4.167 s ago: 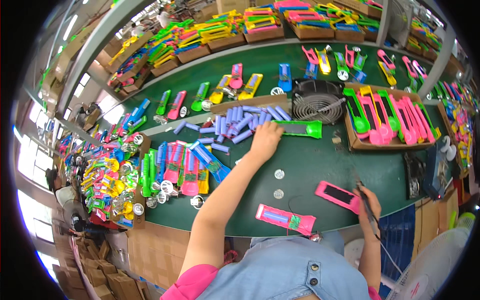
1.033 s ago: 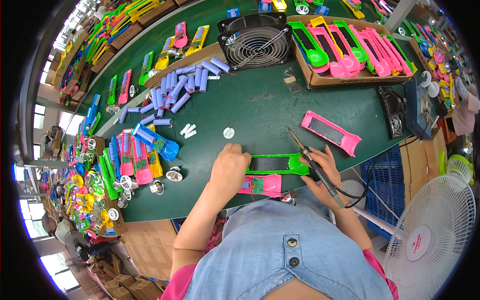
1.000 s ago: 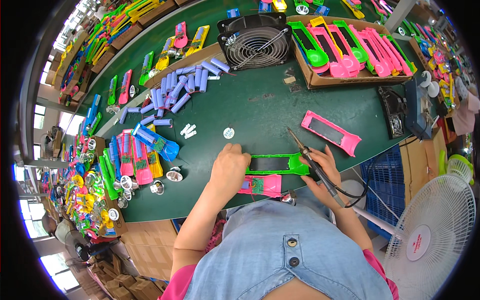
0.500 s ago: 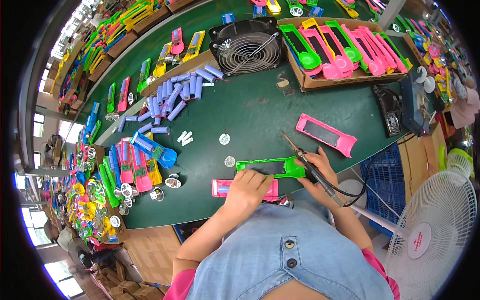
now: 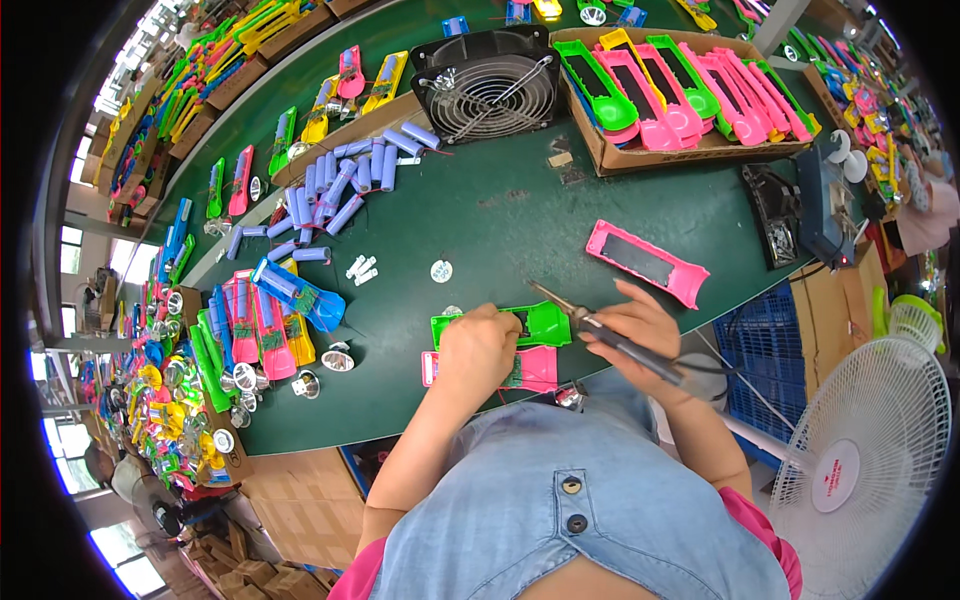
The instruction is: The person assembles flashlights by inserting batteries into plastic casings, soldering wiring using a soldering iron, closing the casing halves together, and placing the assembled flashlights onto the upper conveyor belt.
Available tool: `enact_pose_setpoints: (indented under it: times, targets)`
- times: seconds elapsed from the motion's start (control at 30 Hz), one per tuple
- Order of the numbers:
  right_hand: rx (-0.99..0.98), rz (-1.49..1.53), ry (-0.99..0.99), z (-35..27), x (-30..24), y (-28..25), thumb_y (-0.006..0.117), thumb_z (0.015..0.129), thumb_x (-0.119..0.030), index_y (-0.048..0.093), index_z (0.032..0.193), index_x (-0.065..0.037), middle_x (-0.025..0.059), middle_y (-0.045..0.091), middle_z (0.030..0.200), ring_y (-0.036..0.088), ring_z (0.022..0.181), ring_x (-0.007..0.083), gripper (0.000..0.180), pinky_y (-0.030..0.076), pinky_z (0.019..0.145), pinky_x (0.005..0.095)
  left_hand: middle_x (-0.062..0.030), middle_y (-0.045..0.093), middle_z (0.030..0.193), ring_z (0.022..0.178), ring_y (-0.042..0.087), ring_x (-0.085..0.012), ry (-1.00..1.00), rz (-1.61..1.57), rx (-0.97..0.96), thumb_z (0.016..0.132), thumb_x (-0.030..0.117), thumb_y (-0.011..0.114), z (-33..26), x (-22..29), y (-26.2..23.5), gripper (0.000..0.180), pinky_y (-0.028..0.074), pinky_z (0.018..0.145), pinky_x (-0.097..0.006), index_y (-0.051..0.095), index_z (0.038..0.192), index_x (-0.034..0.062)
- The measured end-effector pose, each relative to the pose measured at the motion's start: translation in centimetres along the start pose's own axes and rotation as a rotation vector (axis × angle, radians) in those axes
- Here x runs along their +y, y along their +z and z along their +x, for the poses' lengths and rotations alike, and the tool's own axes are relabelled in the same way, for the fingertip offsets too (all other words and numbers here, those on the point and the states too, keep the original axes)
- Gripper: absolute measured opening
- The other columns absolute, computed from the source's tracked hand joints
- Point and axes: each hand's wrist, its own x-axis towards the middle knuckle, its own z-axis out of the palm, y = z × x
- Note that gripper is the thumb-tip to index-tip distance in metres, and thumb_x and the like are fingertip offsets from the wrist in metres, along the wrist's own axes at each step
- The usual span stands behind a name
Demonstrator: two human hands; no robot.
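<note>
Just inside the near edge of the tabletop (image 5: 500,235), the left hand (image 5: 474,350) bends over a green casing (image 5: 547,324), its grip hidden, beside a pink casing (image 5: 541,370); rightward, the right hand (image 5: 645,325) holds a soldering iron (image 5: 630,350).

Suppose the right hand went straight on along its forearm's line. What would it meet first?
Probably the pink shell lying just beyond the right hand; depth is unclear, so it might pass above.
</note>
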Motion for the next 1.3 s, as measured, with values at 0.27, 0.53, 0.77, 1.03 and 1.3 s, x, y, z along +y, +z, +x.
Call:
enact_pose_setpoints:
  times: [0.27, 0.53, 0.77, 1.03, 1.3]
  targets:
    - [0.284, 0.812, 0.655, -2.3, 1.0, 0.5, 0.062, 0.077, 0.001, 0.057, 0.092, 0.004, 0.0106, 0.061, 0.084, 0.063, 0.069, 0.0163, 0.015, 0.053, 0.060, 0.0251, -0.0094, 0.058, 0.068, 0.058, 0.058, -0.0258, -0.026, -0.029, -0.019, 0.069, 0.007, 0.060, 0.2, 0.1, -0.1, 0.003, 0.045, 0.053, -0.035, 0.063, 0.070, 0.0064]
    - [0.206, 0.709, 0.663, -2.4, 1.9, 2.0, 0.059, 0.078, 0.001, 0.056, 0.092, 0.005, 0.0125, 0.061, 0.082, 0.061, 0.061, 0.0144, 0.015, 0.052, 0.057, 0.0254, -0.0087, 0.056, 0.067, 0.059, 0.057, -0.0267, -0.003, 0.008, 0.009, 0.071, 0.009, 0.059, 0.3, 0.4, 0.1, 0.005, 0.045, 0.054, -0.036, 0.062, 0.067, 0.0066]
    - [0.241, 0.708, 0.685, -2.4, 1.4, 2.2, 0.061, 0.079, -0.002, 0.056, 0.092, 0.006, 0.0119, 0.062, 0.078, 0.062, 0.061, 0.0150, 0.016, 0.052, 0.057, 0.0250, -0.0088, 0.057, 0.068, 0.059, 0.057, -0.0275, -0.028, 0.016, 0.006, 0.071, 0.009, 0.059, 0.0, 0.4, 0.3, 0.005, 0.045, 0.054, -0.036, 0.061, 0.067, 0.0069]
    - [0.310, 0.710, 0.534, -3.3, -0.3, 1.4, 0.060, 0.079, 0.001, 0.056, 0.097, 0.004, 0.0123, 0.061, 0.089, 0.064, 0.068, 0.0159, 0.018, 0.052, 0.058, 0.0239, -0.0097, 0.057, 0.068, 0.062, 0.058, -0.0279, -0.014, 0.030, -0.016, 0.070, 0.008, 0.059, 0.1, 0.5, 0.3, 0.004, 0.045, 0.055, -0.037, 0.062, 0.068, 0.0063]
    - [0.000, 0.069, 0.265, -1.7, -3.2, 4.1, 0.071, 0.072, -0.015, 0.041, 0.118, -0.001, 0.0119, 0.060, 0.107, 0.054, 0.108, 0.0229, 0.057, 0.030, 0.101, 0.0451, -0.0101, 0.058, 0.069, 0.062, 0.058, -0.0286, -0.015, 0.062, -0.014, 0.070, 0.008, 0.060, 0.5, 0.5, 0.4, 0.004, 0.046, 0.056, -0.037, 0.062, 0.069, 0.0057]
